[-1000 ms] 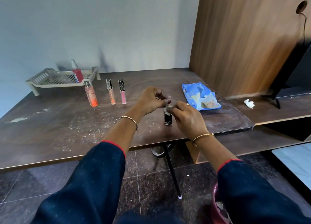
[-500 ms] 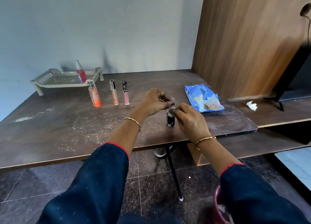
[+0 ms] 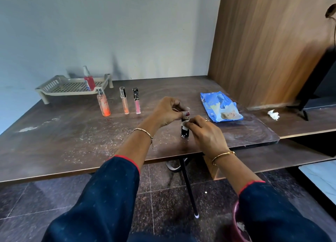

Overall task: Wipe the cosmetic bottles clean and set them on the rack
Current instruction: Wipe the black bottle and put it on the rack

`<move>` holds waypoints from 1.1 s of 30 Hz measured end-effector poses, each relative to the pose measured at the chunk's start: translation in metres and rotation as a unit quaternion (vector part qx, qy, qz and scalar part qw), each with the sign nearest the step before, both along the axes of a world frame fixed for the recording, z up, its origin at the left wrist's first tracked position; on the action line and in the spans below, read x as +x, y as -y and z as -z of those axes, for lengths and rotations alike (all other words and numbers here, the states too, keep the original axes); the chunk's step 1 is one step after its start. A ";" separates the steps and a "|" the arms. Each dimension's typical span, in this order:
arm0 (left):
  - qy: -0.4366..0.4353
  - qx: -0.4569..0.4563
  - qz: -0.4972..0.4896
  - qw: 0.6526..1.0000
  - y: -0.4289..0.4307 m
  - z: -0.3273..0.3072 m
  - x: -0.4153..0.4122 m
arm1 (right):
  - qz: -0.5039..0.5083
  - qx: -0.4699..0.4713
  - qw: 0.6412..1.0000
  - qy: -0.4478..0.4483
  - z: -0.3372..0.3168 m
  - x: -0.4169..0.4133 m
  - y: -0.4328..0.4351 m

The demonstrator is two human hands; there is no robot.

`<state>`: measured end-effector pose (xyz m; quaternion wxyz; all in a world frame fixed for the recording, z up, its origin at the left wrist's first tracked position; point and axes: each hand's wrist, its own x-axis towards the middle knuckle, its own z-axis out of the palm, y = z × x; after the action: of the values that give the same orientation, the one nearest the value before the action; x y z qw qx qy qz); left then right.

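Observation:
A small black bottle (image 3: 184, 131) stands upright near the table's front edge. My left hand (image 3: 166, 110) pinches its top. My right hand (image 3: 205, 132) presses a small white wipe (image 3: 185, 122) against its upper side. Further back stand an orange spray bottle (image 3: 104, 103), a peach lip-gloss tube (image 3: 124, 100) and a pink lip-gloss tube (image 3: 137, 101). A beige perforated rack (image 3: 60, 86) sits at the back left with a red spray bottle (image 3: 89, 79) standing on it.
A blue pack of wipes (image 3: 221, 107) lies right of my hands. A crumpled white tissue (image 3: 273, 114) rests on the lower wooden shelf at the right, beside a black stand. The dark table (image 3: 54, 136) is dusted with white specks. A wooden panel rises at the right.
Both hands stay at the black bottle; the right hand's wipe has shifted slightly along the bottle's upper part. The other bottles and the rack have not moved.

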<state>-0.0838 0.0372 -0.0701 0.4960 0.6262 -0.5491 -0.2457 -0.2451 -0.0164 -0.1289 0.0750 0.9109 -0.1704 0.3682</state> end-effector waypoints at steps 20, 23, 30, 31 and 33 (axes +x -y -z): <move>-0.013 -0.013 -0.017 1.000 0.000 0.004 -0.004 | -0.037 -0.136 0.980 -0.143 -0.014 -0.005 0.008; -0.010 -0.010 -0.013 1.000 -0.001 0.003 -0.005 | -0.057 -0.158 0.971 -0.171 -0.011 0.000 0.003; -0.006 -0.008 -0.011 1.000 -0.003 0.003 -0.003 | -0.062 -0.169 0.954 -0.241 -0.009 -0.014 0.020; -0.004 -0.009 -0.009 1.000 -0.003 0.003 -0.004 | -0.056 -0.174 0.953 -0.240 -0.012 -0.016 0.022; 0.002 -0.010 -0.008 1.000 -0.003 0.002 -0.006 | -0.029 -0.184 0.961 -0.204 -0.020 -0.018 0.024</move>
<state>-0.0895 0.0406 -0.0723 0.5027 0.6260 -0.5479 -0.2349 -0.2627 -0.0402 -0.1084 0.2641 0.9417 -0.0537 0.2015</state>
